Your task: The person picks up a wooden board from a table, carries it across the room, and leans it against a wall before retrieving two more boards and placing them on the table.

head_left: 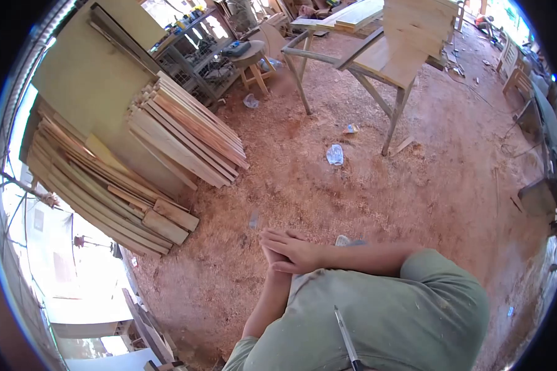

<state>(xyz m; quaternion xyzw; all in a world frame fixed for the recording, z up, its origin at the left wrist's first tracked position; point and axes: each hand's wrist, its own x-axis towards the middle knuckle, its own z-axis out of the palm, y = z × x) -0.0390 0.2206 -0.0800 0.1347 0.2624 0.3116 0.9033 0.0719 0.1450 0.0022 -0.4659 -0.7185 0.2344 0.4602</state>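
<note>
In front of my belly my two hands rest against each other. My right hand (300,252) lies across the left one, its fingers stretched out toward the left and holding no tool. Beneath it, my left hand (270,254) is partly covered; the fingers that show look extended, with no object visible between the palms. A pen (346,337) hangs at the front of my green shirt (396,309), apart from both hands.
Stacked boards (189,133) and more planks (99,179) lean on the left wall. Ahead stands a wooden workbench (377,59) with boards on it. A stool (249,60) is near a metal rack (198,55). Plastic litter (335,155) lies on the sawdust-covered floor (452,185).
</note>
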